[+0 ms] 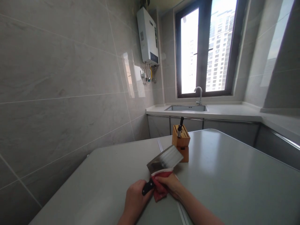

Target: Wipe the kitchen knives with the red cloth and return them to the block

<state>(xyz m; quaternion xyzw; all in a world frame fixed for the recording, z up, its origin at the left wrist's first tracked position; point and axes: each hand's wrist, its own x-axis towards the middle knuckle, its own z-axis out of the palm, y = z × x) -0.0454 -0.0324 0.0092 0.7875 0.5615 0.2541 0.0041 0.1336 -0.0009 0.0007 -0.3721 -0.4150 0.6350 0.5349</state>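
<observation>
Both forearms rise from the bottom of the view, the right slanting up and leftward, the left shorter and steeper. The left hand (pixel 136 196) is curled closed around the black handle of a cleaver (pixel 169 157); the right hand (pixel 172 185) is bent inward at the wrist, thumb and fingers pinched on a red cloth (pixel 160 193) folded over the blade's near edge. The cleaver is held above the middle of the surface (pixel 105 184), blade pointing away and to the right.

The blade's far right corner overlaps the wooden knife block (pixel 181 142) in view; whether they touch, I cannot tell. The surface stretches widely to either side of the hands, its far edge just behind the block, and a pale seam runs beneath the work.

Count: one cleaver, one cloth, one knife block, two hands. The block holds at least one black-handled tool (pixel 179 128).
</observation>
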